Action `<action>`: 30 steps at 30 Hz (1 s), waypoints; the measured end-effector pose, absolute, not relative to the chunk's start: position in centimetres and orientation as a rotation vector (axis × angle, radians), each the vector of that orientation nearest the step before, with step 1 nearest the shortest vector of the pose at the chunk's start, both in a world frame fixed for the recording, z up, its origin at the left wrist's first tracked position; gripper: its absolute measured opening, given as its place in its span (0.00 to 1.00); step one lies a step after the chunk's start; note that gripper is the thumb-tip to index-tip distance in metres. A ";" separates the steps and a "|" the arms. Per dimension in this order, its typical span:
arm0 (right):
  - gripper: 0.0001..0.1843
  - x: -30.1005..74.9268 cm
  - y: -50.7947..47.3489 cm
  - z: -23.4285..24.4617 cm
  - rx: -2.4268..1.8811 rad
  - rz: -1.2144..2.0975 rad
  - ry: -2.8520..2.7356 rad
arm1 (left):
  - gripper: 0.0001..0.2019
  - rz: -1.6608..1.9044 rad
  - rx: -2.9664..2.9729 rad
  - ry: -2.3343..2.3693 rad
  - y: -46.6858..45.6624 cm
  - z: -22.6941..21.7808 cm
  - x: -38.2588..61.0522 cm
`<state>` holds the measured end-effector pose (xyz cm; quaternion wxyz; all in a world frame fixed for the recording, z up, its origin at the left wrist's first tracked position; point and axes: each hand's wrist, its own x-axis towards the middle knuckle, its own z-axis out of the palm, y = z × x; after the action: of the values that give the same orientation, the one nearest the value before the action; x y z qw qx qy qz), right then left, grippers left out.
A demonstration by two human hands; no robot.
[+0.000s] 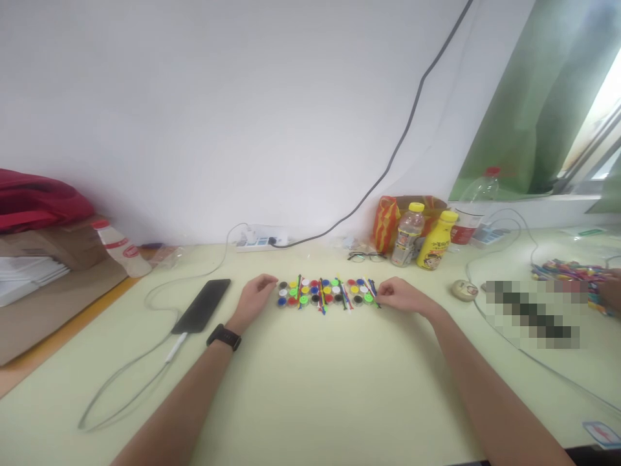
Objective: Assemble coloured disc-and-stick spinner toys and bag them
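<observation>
A block of small round pieces point(332, 294) in several colours lies in rows on the table, with coloured sticks point(321, 296) standing out between the groups. At its left end is my left hand point(256, 298), closed with bent fingers, the fingertips right at the edge. My right hand point(403, 296) is closed at the other end, thumb and fingers pinched together beside the last coloured stick. What either hand grips, if anything, is too small to make out. A dark watch point(224, 337) sits on my left wrist.
A phone point(202, 305) with a charging cable lies left. Bottles point(436, 241), glasses point(366, 257) and a power strip point(262, 239) stand along the wall. To the right are a round beige object point(464, 290) and another person's hand point(610, 288) at a colourful pile point(565, 272).
</observation>
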<state>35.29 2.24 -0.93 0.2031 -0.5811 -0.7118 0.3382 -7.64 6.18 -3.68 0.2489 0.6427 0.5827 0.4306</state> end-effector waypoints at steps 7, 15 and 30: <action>0.12 35.0 2.6 -1.4 -1.662 0.861 -2.027 | 0.12 1.163 1.760 1.590 6.1 -3.5 -7.6; 0.11 35.5 2.6 -1.4 -1.591 0.780 -1.927 | 0.11 1.271 1.701 1.601 5.9 -3.2 -7.4; 0.09 22.4 -3.3 -1.6 -0.969 -0.022 -2.204 | 0.22 1.111 1.981 1.193 -2.1 -0.4 2.7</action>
<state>22.44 -3.28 -1.58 0.3589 -0.3756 -0.8544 -0.0085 2.69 -2.05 -0.38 0.2839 0.7404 0.4459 0.4151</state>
